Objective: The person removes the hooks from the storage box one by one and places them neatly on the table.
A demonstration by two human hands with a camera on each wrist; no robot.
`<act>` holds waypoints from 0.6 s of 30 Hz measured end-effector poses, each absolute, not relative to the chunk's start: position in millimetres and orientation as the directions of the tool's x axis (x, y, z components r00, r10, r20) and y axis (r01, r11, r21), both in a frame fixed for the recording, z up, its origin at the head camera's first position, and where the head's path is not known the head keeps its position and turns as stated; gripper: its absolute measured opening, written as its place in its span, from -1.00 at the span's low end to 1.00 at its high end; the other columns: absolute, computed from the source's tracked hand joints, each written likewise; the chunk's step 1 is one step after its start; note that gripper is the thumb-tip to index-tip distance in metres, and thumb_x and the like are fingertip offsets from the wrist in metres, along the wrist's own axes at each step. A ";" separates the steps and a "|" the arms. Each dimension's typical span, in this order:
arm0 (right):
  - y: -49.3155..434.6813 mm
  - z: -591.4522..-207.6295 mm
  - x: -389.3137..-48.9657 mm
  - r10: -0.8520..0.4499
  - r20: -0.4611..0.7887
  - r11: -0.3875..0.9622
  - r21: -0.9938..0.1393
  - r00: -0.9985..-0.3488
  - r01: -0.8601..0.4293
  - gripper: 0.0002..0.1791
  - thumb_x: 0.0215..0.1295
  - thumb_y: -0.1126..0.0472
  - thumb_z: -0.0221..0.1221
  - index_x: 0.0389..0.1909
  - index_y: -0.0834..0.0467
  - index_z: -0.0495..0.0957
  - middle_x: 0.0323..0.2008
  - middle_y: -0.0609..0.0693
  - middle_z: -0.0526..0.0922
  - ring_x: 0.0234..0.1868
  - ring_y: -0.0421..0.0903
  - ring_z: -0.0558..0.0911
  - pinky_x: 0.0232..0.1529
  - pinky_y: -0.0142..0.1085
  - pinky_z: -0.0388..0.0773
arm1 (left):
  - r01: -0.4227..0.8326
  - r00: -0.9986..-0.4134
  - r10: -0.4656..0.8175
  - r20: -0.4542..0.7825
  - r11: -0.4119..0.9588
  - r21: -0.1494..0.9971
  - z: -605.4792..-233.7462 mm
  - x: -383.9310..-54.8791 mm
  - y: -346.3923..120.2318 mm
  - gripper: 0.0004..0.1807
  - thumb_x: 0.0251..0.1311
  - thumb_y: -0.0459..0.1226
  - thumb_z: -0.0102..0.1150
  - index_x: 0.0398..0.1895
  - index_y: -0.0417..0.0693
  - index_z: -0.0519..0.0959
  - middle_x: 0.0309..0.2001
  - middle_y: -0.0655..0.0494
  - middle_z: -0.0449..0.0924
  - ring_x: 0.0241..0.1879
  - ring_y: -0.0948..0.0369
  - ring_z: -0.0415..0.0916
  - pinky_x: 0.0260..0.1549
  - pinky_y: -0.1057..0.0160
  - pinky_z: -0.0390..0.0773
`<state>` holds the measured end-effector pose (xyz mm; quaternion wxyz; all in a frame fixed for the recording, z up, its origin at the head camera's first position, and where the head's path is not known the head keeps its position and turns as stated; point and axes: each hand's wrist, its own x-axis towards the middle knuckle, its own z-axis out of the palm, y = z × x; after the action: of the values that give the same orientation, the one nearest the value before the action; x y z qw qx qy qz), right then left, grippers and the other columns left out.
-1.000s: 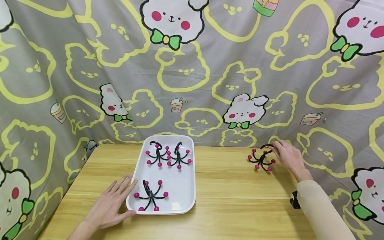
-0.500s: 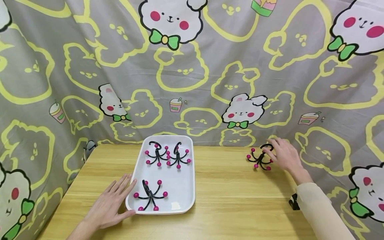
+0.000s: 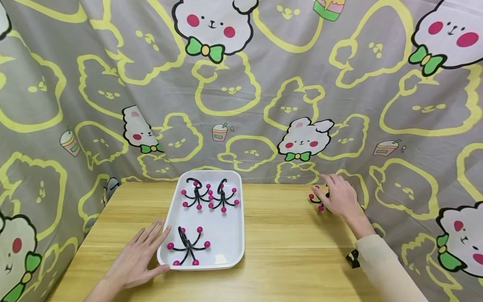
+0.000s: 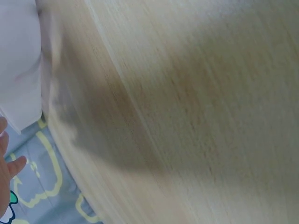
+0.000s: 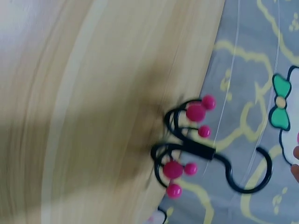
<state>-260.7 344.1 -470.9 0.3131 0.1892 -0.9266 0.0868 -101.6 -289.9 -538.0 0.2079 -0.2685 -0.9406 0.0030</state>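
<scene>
My right hand (image 3: 338,197) is over a black multi-arm hanger (image 3: 316,201) with pink ball tips, covering most of it in the head view. In the right wrist view this hanger (image 5: 198,149) stands on the table, its curved top hook free of the fingers (image 5: 296,163). The right fingers are spread and hold nothing. My left hand (image 3: 137,256) lies flat and spread at the left edge of a white tray (image 3: 226,226), thumb by its near corner. Two similar hangers sit at the tray's far end, a left one (image 3: 197,195) and a right one (image 3: 223,197); another hanger (image 3: 188,245) is at the near end.
The wooden table (image 3: 281,239) runs back to a grey patterned curtain (image 3: 241,96), which also hangs at both sides. A small black device (image 3: 353,259) shows at the right wrist, beside the light sleeve (image 3: 385,264).
My right hand has moved left, from beside the hanger's hook to over the hanger, its fingers spreading. The left hand, the tray and its hangers have stayed put.
</scene>
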 end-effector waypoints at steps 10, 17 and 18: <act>299.3 -475.8 -248.2 -0.259 0.609 0.893 -0.144 -0.750 -0.426 -0.40 0.30 -0.09 0.38 0.24 0.16 0.60 -0.01 0.19 0.73 0.05 0.26 0.67 0.00 0.16 0.63 | 0.496 -0.779 0.501 0.377 0.860 -0.118 -537.9 -102.2 -289.4 0.15 0.10 0.55 0.10 0.59 0.00 0.34 0.54 -0.21 0.40 0.61 0.01 0.22 0.65 0.40 -0.54; 269.1 -482.9 -242.6 -0.224 0.613 0.878 -0.211 -0.758 -0.430 -0.42 0.30 -0.09 0.38 0.23 0.15 0.62 0.06 0.17 0.75 0.08 0.21 0.69 0.08 0.15 0.64 | 0.505 -0.770 0.507 0.389 0.855 -0.116 -538.5 -101.6 -290.0 0.15 0.11 0.55 0.08 0.59 -0.02 0.35 0.53 -0.23 0.40 0.66 0.04 0.13 0.65 0.39 -0.54; 264.5 -483.5 -241.5 -0.221 0.612 0.876 -0.217 -0.759 -0.431 -0.42 0.30 -0.09 0.38 0.23 0.16 0.62 0.06 0.17 0.75 0.08 0.21 0.69 0.09 0.15 0.64 | 0.506 -0.767 0.507 0.393 0.855 -0.114 -538.6 -101.6 -290.1 0.15 0.11 0.55 0.08 0.59 -0.02 0.36 0.53 -0.23 0.41 0.67 0.05 0.11 0.65 0.39 -0.53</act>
<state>-241.5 264.5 -483.5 0.2986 0.1770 -0.9213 0.1754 -101.6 -290.1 -538.6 0.2091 -0.2695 -0.9400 0.0009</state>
